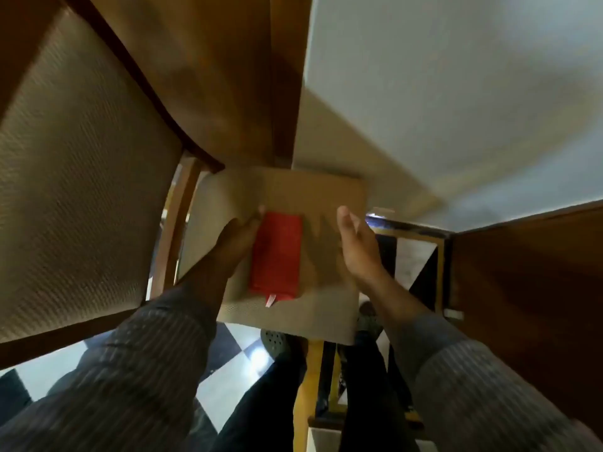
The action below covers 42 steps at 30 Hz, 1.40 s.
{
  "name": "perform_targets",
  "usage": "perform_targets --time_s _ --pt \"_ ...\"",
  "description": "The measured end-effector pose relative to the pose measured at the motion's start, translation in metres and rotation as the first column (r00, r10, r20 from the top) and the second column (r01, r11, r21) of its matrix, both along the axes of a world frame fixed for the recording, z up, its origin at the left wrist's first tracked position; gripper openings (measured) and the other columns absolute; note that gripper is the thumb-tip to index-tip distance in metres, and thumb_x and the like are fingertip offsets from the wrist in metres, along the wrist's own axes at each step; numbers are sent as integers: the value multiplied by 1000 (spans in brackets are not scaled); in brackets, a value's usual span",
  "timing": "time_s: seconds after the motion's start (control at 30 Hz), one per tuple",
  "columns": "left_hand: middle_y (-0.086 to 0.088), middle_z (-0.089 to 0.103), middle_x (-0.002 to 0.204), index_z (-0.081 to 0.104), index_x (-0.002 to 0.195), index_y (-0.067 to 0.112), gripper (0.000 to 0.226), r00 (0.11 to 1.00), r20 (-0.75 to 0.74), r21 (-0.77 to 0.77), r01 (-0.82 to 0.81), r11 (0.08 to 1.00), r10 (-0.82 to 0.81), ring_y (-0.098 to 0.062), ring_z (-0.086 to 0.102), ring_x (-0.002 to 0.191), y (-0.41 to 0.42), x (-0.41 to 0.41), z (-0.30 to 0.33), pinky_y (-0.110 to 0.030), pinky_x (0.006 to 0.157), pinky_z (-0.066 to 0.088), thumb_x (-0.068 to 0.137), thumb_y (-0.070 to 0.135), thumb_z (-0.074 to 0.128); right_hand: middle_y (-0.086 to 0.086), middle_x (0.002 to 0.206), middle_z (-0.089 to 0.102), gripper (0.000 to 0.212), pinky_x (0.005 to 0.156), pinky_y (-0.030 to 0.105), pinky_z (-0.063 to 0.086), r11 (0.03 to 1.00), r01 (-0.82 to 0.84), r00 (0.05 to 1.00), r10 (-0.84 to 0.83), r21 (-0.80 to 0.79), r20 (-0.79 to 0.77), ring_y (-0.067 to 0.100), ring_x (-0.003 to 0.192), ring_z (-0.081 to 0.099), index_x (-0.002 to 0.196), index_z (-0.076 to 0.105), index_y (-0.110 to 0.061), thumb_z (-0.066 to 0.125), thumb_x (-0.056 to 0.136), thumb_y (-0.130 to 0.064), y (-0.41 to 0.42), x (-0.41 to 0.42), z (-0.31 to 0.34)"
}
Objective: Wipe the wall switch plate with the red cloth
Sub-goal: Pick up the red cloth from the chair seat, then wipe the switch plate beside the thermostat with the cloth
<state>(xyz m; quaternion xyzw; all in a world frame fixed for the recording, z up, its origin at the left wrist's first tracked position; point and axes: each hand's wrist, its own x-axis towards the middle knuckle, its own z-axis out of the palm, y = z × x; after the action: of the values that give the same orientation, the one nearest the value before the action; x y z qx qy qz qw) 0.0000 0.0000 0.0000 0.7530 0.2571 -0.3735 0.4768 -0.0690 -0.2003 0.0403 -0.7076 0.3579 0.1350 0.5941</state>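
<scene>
A folded red cloth (276,256) with a small white tag at its near end lies flat on the beige woven seat of a wooden chair (329,308) in the middle of the view. My left hand (236,241) rests against the cloth's left edge, fingers apart and touching it. To the right of the cloth my right hand (357,246) hovers above the seat, fingers straight, holding nothing. No wall switch plate is in view.
A second chair's padded back (75,177) fills the left side. A white wall (456,93) rises at the right, with a dark wooden panel (528,305) below it. The checkered black and white floor (235,370) and my legs and shoes show underneath.
</scene>
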Motion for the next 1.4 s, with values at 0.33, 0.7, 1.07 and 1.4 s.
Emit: perform_targets --time_s 0.33,0.7,1.07,1.4 --pt "-14 63 134 52 137 7 65 982 120 207 119 971 -145 -34 61 120 -2 -24 -89 -48 102 51 85 38 77 8 72 60 34 71 44 48 978 -201 968 206 53 -141 24 69 55 71 61 -13 60 97 -34 26 0 -97" --pt "-13 69 122 64 126 12 42 995 92 110 28 994 -38 -31 66 108 -16 -26 -90 -45 97 55 89 31 66 -7 57 57 29 57 26 42 988 -152 974 146 -20 -174 8 53 54 65 56 -20 61 94 -16 51 9 -135" --pt "-1 68 103 61 129 10 33 965 259 -194 85 977 -33 -6 63 79 -62 -14 37 -15 57 51 95 8 60 12 102 68 10 87 47 54 997 -30 997 35 -74 68 28 92 66 107 61 -9 57 97 -9 -10 7 3" --pt "-1 71 104 61 126 12 31 844 529 -256 258 932 -88 -15 69 89 -133 7 196 -23 70 57 96 9 59 6 110 70 23 83 49 60 981 168 919 -121 -96 375 27 96 70 119 58 -17 59 97 -12 -77 1 158"
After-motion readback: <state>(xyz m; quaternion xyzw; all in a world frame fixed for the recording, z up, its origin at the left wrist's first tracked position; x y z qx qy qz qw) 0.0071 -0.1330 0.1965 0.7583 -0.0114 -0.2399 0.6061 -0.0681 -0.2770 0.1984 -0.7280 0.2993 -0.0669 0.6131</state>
